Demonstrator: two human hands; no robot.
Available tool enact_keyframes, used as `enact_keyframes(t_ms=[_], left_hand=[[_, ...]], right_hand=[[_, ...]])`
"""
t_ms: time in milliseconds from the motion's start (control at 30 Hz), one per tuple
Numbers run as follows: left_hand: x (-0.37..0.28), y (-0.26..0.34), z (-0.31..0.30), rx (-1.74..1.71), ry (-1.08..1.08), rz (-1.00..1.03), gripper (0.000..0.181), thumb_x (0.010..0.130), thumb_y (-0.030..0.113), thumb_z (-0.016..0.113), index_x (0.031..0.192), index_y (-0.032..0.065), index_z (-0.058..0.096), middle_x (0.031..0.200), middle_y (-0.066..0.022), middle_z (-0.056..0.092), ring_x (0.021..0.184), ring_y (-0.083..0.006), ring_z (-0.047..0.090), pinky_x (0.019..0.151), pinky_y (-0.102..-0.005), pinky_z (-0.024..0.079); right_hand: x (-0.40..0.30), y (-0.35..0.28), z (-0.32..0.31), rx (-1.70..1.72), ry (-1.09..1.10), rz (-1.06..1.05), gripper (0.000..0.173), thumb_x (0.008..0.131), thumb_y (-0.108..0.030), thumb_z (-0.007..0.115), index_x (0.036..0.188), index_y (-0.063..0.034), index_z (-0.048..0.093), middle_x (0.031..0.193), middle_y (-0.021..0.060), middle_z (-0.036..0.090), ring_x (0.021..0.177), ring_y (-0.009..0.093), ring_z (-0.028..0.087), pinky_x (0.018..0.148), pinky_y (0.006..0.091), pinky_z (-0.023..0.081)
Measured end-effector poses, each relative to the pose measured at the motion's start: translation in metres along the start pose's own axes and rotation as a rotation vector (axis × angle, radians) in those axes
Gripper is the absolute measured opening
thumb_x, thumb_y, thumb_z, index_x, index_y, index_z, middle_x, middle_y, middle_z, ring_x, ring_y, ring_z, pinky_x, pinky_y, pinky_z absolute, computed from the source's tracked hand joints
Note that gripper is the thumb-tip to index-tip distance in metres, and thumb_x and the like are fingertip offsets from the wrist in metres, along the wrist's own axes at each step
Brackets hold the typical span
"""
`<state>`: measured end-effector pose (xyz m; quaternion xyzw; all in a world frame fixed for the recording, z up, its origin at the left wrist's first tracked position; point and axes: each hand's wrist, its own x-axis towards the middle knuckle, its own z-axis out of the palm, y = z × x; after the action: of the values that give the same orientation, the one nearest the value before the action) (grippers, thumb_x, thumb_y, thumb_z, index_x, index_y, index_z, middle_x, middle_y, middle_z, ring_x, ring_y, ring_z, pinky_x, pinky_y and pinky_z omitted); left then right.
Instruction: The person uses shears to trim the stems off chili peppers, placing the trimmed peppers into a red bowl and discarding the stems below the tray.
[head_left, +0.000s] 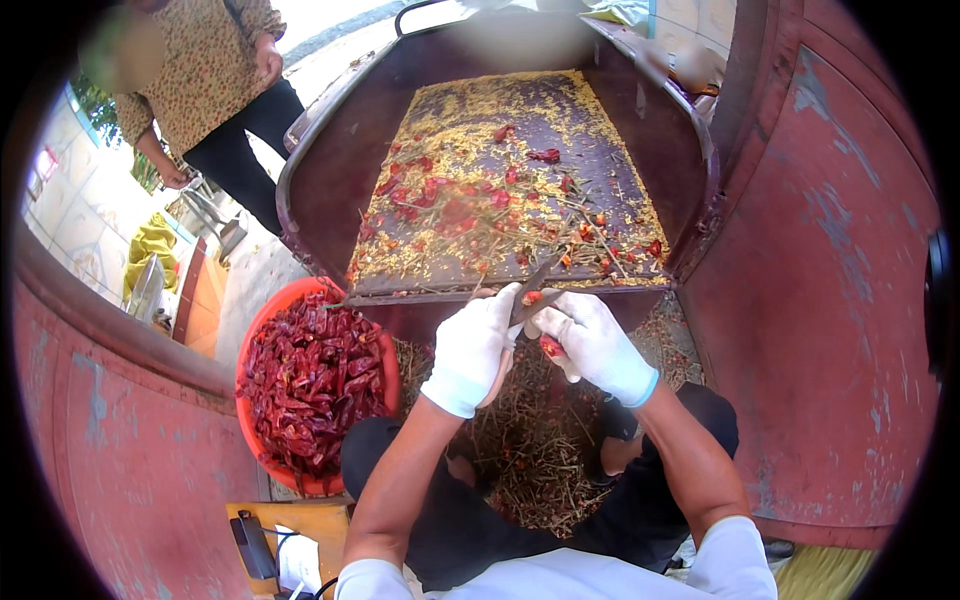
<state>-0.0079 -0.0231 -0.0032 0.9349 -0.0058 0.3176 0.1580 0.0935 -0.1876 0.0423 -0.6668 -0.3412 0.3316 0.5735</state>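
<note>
Both my hands wear white gloves and meet in front of the cargo bed's near edge. In my left hand (474, 346) is a pair of dark-bladed scissors (531, 286), its blades apart and pointing up to the right. A red chili piece (532, 298) shows between the blades. My right hand (596, 341) is closed around a dried red chili (552, 346), whose end shows below the fingers. The scissors' handles are mostly hidden by my left glove. To the left, a red-orange plastic basin (241, 375) is heaped with dried red chilies (319, 382).
Yellow seeds, stems and chili scraps (457, 202) cover much of the metal cargo bed (330, 142). Cut stems (544, 465) pile between my legs. Red metal doors (817, 300) flank me. A wooden stool (330, 525) holds a black device (253, 546). Another person (202, 67) stands beyond, left.
</note>
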Motion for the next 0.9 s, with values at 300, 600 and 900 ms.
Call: enact_keyframes(t_ms=[300, 600, 900], left_hand=[[0.001, 0.016, 0.005, -0.115, -0.075, -0.164, 0.028, 0.085, 0.014, 0.072, 0.11, 0.0047, 0.066, 0.084, -0.0201, 0.068, 0.078, -0.0396, 0.069, 0.066, -0.04, 0.055], [-0.008, 0.039, -0.004, -0.127, -0.066, -0.221, 0.027, 0.088, 0.021, 0.078, 0.104, 0.0019, 0.069, 0.086, -0.0141, 0.074, 0.071, -0.0242, 0.074, 0.064, -0.0311, 0.056], [0.056, 0.001, -0.011, 0.142, -0.222, -0.38, 0.069, 0.074, 0.03, 0.086, 0.13, -0.0003, 0.06, 0.113, -0.021, 0.07, 0.103, -0.0352, 0.069, 0.087, -0.0404, 0.054]], right_hand=[[0.007, 0.02, 0.002, -0.619, 0.32, -0.276, 0.026, 0.099, -0.029, 0.053, 0.094, -0.0073, 0.066, 0.078, 0.0232, 0.066, 0.072, 0.043, 0.067, 0.068, 0.0524, 0.053], [0.019, 0.02, -0.022, -0.888, 0.561, -0.237, 0.017, 0.094, -0.025, 0.057, 0.094, -0.0104, 0.066, 0.064, 0.0168, 0.066, 0.063, 0.035, 0.07, 0.061, 0.0483, 0.055], [0.015, 0.009, -0.056, 0.602, 0.315, -0.012, 0.026, 0.105, -0.025, 0.05, 0.117, -0.0036, 0.058, 0.083, 0.002, 0.06, 0.063, 0.01, 0.058, 0.066, 0.0321, 0.06]])
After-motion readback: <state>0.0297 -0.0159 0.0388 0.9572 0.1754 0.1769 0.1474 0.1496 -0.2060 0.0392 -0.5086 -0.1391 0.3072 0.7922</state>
